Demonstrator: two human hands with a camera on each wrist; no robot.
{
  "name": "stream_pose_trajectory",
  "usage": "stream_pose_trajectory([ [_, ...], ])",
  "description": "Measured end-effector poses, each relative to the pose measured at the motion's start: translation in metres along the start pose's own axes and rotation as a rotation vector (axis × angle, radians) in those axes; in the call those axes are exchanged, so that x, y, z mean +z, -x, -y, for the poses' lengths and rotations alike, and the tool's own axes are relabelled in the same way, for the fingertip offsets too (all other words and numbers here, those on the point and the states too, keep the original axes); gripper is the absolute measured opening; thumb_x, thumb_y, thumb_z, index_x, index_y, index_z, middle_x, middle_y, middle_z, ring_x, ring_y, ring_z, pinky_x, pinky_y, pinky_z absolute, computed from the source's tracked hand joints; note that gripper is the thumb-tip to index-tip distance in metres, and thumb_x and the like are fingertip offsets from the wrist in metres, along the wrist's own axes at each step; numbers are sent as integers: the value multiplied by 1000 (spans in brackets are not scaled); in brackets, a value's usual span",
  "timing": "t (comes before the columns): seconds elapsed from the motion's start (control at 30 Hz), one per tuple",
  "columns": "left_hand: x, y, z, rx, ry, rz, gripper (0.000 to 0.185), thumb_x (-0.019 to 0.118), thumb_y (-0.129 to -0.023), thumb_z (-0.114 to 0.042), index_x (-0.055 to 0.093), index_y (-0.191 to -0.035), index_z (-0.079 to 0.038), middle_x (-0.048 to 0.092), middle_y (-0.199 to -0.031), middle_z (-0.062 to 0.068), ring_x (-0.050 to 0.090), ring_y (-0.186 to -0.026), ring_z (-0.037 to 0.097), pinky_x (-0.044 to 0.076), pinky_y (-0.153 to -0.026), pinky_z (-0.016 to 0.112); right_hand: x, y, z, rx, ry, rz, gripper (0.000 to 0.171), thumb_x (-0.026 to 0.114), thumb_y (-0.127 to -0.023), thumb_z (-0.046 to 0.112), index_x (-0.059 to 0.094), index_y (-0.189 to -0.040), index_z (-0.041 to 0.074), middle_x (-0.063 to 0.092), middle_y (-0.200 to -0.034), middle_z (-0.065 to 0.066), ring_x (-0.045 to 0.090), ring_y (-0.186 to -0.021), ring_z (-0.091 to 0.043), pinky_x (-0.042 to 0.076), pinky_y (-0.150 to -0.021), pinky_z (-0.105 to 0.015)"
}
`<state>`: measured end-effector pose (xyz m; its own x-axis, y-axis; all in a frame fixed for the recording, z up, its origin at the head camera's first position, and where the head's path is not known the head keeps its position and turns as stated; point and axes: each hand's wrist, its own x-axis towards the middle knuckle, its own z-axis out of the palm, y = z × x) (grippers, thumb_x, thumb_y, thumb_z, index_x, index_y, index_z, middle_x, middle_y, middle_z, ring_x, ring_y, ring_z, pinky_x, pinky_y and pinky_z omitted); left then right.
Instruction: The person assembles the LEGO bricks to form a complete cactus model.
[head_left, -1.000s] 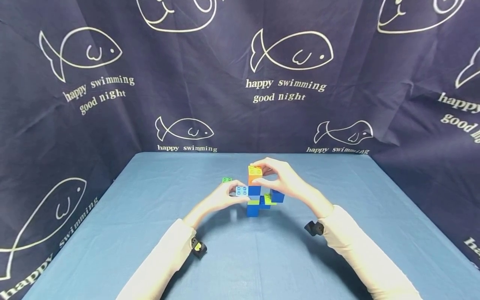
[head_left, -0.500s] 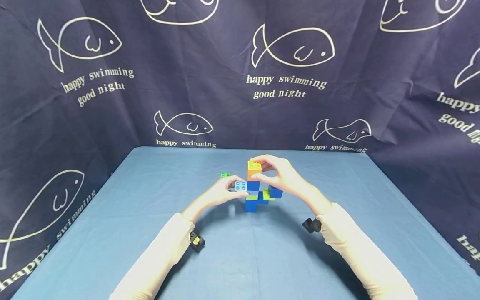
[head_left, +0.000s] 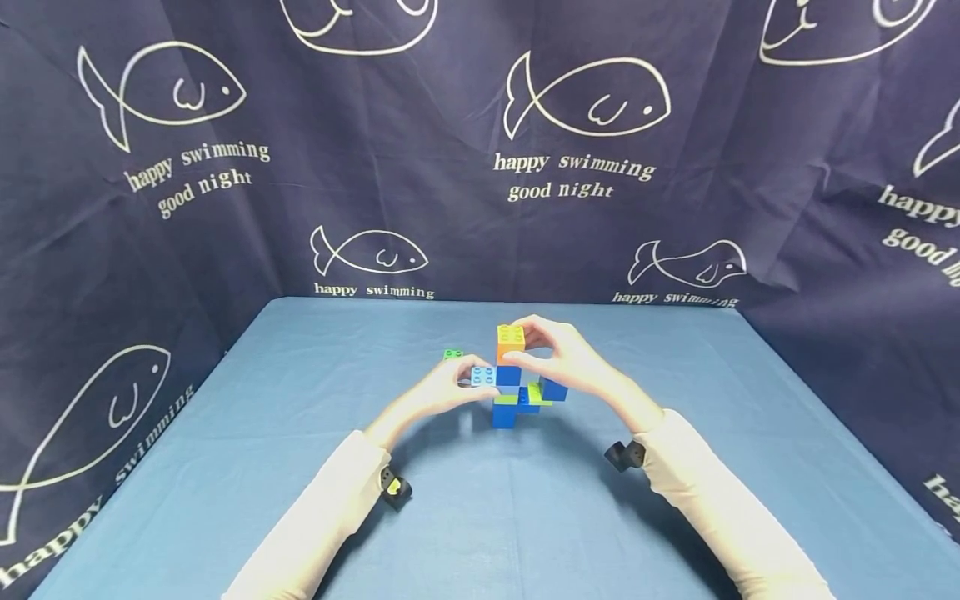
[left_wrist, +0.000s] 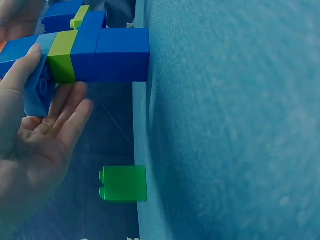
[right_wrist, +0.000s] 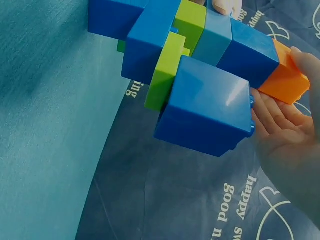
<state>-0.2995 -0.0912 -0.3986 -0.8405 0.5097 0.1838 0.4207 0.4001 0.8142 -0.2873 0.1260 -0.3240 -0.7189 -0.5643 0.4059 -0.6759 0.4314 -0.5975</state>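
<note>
A small tower of toy bricks (head_left: 516, 392) stands on the blue tablecloth (head_left: 480, 517): dark blue and lime-green bricks below, a light blue brick (head_left: 483, 377) jutting left, and an orange brick (head_left: 510, 343) with a yellow-green top. My left hand (head_left: 472, 381) pinches the light blue brick (left_wrist: 36, 90), thumb on top and fingers beneath. My right hand (head_left: 522, 347) pinches the orange brick (right_wrist: 286, 78) between thumb and fingers. In the right wrist view a dark blue brick (right_wrist: 205, 106) of the tower fills the middle.
A loose green brick (head_left: 452, 354) lies on the cloth just behind and left of the tower, also seen as the green brick (left_wrist: 124, 183) in the left wrist view. A dark fish-print curtain (head_left: 577, 167) walls the table's back and sides.
Both hands keep the same hold on the tower. Only the head view has shifted slightly.
</note>
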Motion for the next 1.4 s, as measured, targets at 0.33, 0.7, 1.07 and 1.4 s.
stream_pose_trajectory([
  [0.33,1,-1,0,2,13,0,41,68,-72,-41,58,-102,-15,63,-85,-4,59,-79,8,47,-78,24,-7,5,31,99,-30,40,32,70,-74,18,56,-101,7,64,-90,-8,61,-88,-24,45,-83,-44],
  [0.7,-2,0,1,40,-31,-25,40,68,-72,-41,59,-101,-16,62,-84,-5,58,-77,7,48,-76,21,-7,5,35,118,-53,37,30,70,-74,17,57,-98,6,64,-88,-8,62,-88,-24,46,-84,-42],
  [1.07,-6,2,-6,61,-7,-49,37,69,-72,-38,59,-103,-20,63,-93,-6,59,-84,7,47,-80,24,-7,6,34,121,-46,39,29,70,-74,17,57,-98,7,64,-87,-8,62,-87,-23,47,-82,-42],
  [1.4,-20,2,-7,51,-57,-164,37,51,-84,-44,62,-102,-14,64,-94,-8,60,-89,12,47,-77,29,-2,4,12,127,-54,34,33,70,-73,26,58,-100,11,64,-88,-4,62,-87,-18,48,-81,-38],
])
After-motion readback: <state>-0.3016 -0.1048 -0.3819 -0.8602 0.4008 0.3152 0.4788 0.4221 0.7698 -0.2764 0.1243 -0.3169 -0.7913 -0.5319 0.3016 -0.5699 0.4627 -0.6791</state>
